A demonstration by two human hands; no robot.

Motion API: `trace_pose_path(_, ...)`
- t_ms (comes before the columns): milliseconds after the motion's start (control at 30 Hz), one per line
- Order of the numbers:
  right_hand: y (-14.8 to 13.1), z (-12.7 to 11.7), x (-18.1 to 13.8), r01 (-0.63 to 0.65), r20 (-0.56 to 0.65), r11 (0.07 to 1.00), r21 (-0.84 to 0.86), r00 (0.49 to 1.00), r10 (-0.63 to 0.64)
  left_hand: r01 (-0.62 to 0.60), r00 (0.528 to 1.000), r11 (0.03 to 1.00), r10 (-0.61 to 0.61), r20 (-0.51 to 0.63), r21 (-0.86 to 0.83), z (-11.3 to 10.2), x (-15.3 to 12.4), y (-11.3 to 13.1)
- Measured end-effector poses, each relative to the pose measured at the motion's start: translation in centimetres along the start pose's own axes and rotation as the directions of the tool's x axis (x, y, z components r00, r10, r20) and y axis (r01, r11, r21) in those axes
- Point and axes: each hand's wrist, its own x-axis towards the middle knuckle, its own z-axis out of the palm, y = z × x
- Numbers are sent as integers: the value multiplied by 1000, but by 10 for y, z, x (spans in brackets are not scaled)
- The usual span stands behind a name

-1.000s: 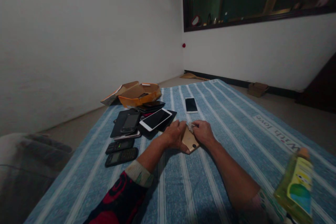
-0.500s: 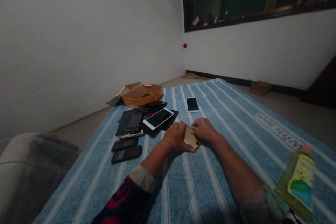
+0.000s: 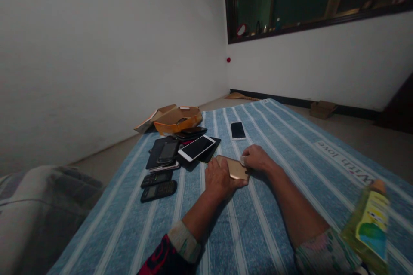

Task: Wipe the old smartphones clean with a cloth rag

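Observation:
My left hand [image 3: 221,179] is wrapped over the near left part of a gold smartphone [image 3: 238,170], which lies back up on the cloth with its camera end toward the right. My right hand [image 3: 257,159] is closed in a pinch at the phone's far right edge. Between its fingertips shows a small whitish piece [image 3: 243,160], too small to name surely. Beyond the hands lies a white smartphone [image 3: 238,130] with a dark screen. Another white smartphone [image 3: 196,148] rests on the pile to the left.
Two keypad phones [image 3: 158,191] and several dark phones [image 3: 168,151] lie left of my hands on the blue striped cloth [image 3: 277,206]. An opened orange cardboard box [image 3: 179,125] sits behind them. A bottle of yellow-green liquid [image 3: 368,223] is at the right.
The gold phone has turned so that its camera end points more to the right. My left hand has shifted slightly nearer and covers less of it; my right hand has moved slightly right.

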Motion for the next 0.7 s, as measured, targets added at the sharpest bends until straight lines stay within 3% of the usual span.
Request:
trace_pose_path(167,0,5,1,8,-53,1000,26,999,-6,59,998,997,-59,-12,55,-1,-6,8)
trace_pose_path(267,2,5,2,13,-50,999,47,999,-10,-6,998,1000,4,70,24,-12,1,-2)
trace_pose_path(333,3,4,2,15,-44,999,51,999,-13,-118,987,993,116,116,16,-18,11,-11)
trace_pose_path(400,4,3,3,19,-39,999,49,999,-18,-278,944,961,276,180,-17,-21,24,-17)
trace_pose_path(467,5,3,4,25,-37,999,41,999,-23,-354,915,933,360,182,-63,-21,37,-21)
trace_pose_path(600,5,3,4,28,-40,999,26,999,-27,-393,881,912,411,235,-118,-16,55,-25)
trace_pose_path(700,5,4,4,29,-50,999,12,998,-29,-377,894,917,397,206,-131,-13,56,-28)
